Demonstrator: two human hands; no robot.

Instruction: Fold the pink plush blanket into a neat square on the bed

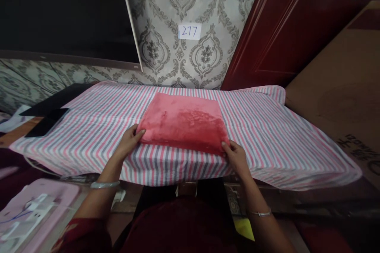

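Observation:
A flat rectangular red plush cloth (185, 122) lies on the striped tablecloth (109, 106), lighter pink along its far side and deeper red nearer me. My left hand (129, 141) pinches its near left corner between thumb and fingers. At the near right corner, my right hand (236, 158) grips the same cloth, with the thumb on top. The fingers under both corners are partly hidden. Whether the cloth is folded or a sewn cover, I cannot tell.
A large dark screen (65, 12) hangs at the back left. A black flat object (47, 122) lies at the table's left end. To the right stand a cardboard box (335, 99) and a dark red door (276, 23). A pink stool (56, 189) holding white items is at lower left.

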